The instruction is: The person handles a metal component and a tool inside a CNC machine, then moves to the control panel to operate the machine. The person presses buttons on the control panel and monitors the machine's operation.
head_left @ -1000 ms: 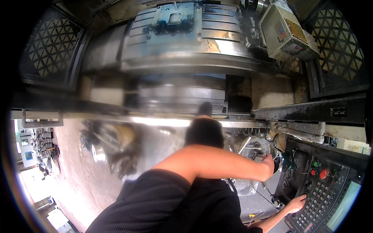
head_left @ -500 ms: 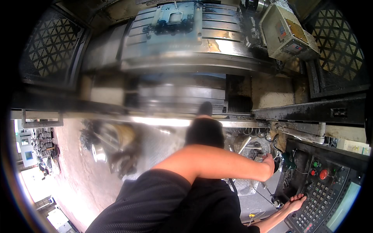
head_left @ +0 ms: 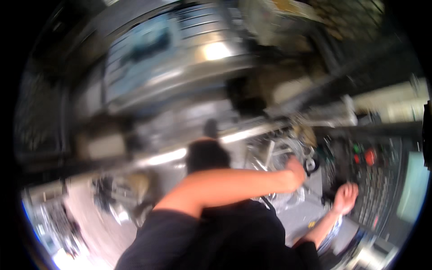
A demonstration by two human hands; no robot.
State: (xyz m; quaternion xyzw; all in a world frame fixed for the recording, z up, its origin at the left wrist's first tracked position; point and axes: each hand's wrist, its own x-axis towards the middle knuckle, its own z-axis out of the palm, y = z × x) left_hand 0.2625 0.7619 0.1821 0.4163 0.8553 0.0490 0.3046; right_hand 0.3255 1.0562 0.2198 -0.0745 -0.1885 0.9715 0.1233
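Observation:
My left arm reaches across to the right. My left hand is closed beside a black handwheel pendant with a round pale-ringed dial, and appears to grip it; blur hides the exact finger contact. My right hand is lifted in front of the machine control panel, its fingers loosely bent and slightly apart, with nothing seen in them. A red button and rows of small keys sit on that panel, beside a pale screen.
Ahead is the slotted machine table, carrying a bluish plate with a dark part on it. A metal sill runs across in front of me. Loose tubing and clear plastic lie near my left hand. A boxy unit hangs upper right.
The whole view has swung and blurred, the machine table shifting left and tilting. My right hand has come away from the panel's edge. My left hand stays by the pendant.

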